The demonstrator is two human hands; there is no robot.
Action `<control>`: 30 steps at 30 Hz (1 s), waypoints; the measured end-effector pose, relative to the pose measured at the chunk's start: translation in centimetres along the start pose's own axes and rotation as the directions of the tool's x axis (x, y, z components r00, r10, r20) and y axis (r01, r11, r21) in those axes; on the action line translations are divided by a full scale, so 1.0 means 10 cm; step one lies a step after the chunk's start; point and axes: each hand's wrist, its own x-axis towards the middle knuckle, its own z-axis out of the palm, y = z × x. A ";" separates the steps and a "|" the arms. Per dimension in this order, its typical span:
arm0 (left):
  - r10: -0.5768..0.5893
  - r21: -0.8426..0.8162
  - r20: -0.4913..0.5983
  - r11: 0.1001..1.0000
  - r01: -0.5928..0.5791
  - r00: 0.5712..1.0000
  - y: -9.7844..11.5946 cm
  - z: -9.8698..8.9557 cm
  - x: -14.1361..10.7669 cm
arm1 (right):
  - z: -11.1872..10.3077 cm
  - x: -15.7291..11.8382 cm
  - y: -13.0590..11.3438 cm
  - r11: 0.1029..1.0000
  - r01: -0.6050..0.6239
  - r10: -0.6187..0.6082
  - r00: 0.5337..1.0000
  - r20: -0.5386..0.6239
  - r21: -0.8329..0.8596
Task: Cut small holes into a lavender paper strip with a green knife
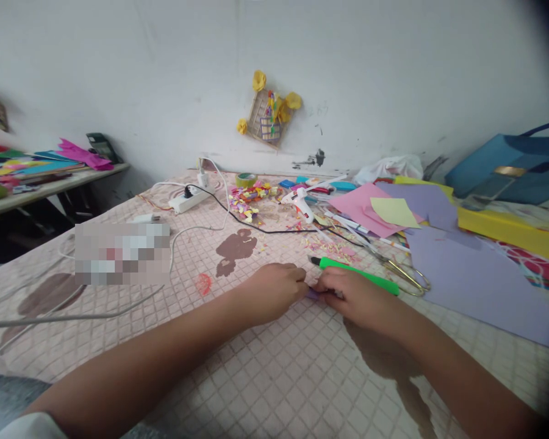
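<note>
Close together over the table, my left hand [274, 292] and my right hand [354, 296] both have their fingers bent in a pinch. Between their fingertips shows a small piece of purple paper [312, 294]; most of it is covered by the fingers. Just beyond my right hand lies a bright green marker-like tool [375, 280] with a dark tip. Gold-handled scissors [407, 277] rest to the right of it. A large purple paper sheet [476, 286] spreads out further right.
Farther back are a white glue gun [299, 204], a heap of colourful paper scraps [247, 201], a tape roll [246, 179] and a white power strip [190, 200]. Cables cross the left side. Pink paper [361, 207] and a yellow box [512, 235] are at the right.
</note>
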 end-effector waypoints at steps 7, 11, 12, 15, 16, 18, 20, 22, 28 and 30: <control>0.000 0.023 -0.079 1.000 0.002 0.997 0.00 -0.01 0.00 | 0.01 -0.02 -0.03 0.997 -0.005 0.004 1.000 -0.012 -0.072; 0.051 0.018 -0.052 0.999 -0.051 0.997 -0.02 -0.02 0.00 | 0.02 -0.02 -0.07 0.990 -0.005 0.001 1.000 -0.023 -0.140; 0.069 0.028 -0.061 0.997 -0.068 0.996 -0.02 -0.02 0.00 | 0.02 -0.03 -0.08 0.987 -0.006 0.002 1.000 -0.027 -0.162; 0.104 0.043 -0.094 0.994 -0.100 0.990 -0.04 -0.03 0.01 | 0.02 -0.03 -0.12 0.972 -0.018 0.008 0.999 -0.043 -0.234; 0.110 0.042 -0.102 0.993 -0.106 0.989 -0.04 -0.04 0.01 | 0.02 -0.04 -0.14 0.966 -0.019 0.007 0.999 -0.047 -0.259; 0.122 0.044 -0.110 0.992 -0.118 0.986 -0.05 -0.05 0.02 | 0.02 -0.04 -0.16 0.951 -0.016 0.000 0.999 -0.054 -0.308; 0.145 0.065 -0.107 0.988 -0.139 0.984 -0.04 -0.05 0.02 | 0.03 -0.04 -0.19 0.935 -0.005 -0.017 0.998 -0.059 -0.355; 0.193 0.120 -0.103 0.976 -0.180 0.976 -0.03 -0.03 0.00 | 0.06 -0.05 -0.22 0.916 0.011 -0.041 0.997 -0.066 -0.402; 0.315 0.268 -0.181 0.927 -0.262 0.932 -0.01 0.08 -0.11 | 0.16 -0.09 -0.33 0.856 0.088 -0.138 0.988 -0.061 -0.510; 0.301 0.218 -0.183 0.941 -0.260 0.936 -0.04 0.10 -0.16 | 0.15 -0.10 -0.35 0.838 0.106 -0.145 0.989 -0.030 -0.535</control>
